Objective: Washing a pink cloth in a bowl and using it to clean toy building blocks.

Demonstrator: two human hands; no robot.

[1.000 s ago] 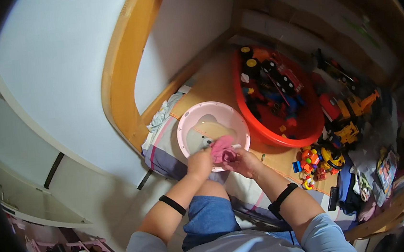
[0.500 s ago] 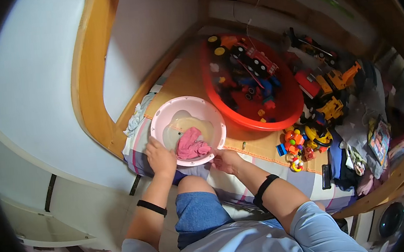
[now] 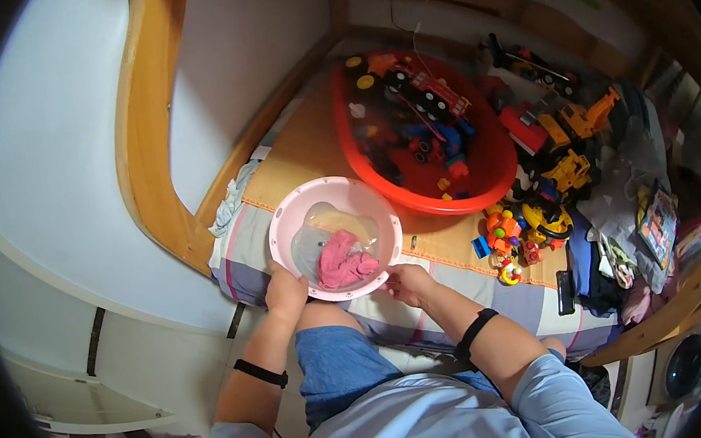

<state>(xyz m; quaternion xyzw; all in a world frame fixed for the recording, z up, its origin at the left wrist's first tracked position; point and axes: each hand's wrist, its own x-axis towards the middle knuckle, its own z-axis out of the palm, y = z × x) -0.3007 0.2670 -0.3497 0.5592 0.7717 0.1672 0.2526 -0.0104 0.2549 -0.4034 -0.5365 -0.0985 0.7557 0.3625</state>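
A pale pink round basin (image 3: 281, 229) rests near the front edge of the bed, overlapping the straw-coloured mat. In its bottom lies a crumpled pink cloth (image 3: 344, 261), in what looks like shallow clear water. My left hand (image 3: 287, 291) is closed on the basin's near left rim. At the near right rim, my right hand (image 3: 409, 285) grips the edge with curled fingers; its fingertips are partly hidden. Neither hand touches the cloth.
A large red tub (image 3: 441, 203) full of toy vehicles stands behind the basin to the right. Small colourful toys (image 3: 506, 234) and yellow toy diggers (image 3: 569, 168) lie beside it. Farther right are piled clothes (image 3: 597, 277). A curved wooden bed frame (image 3: 138, 154) rises at left.
The basin, with the cloth inside, has shifted toward me and slightly right, away from the red tub. Both hands have stayed at its rim, and the camera view has moved a little.
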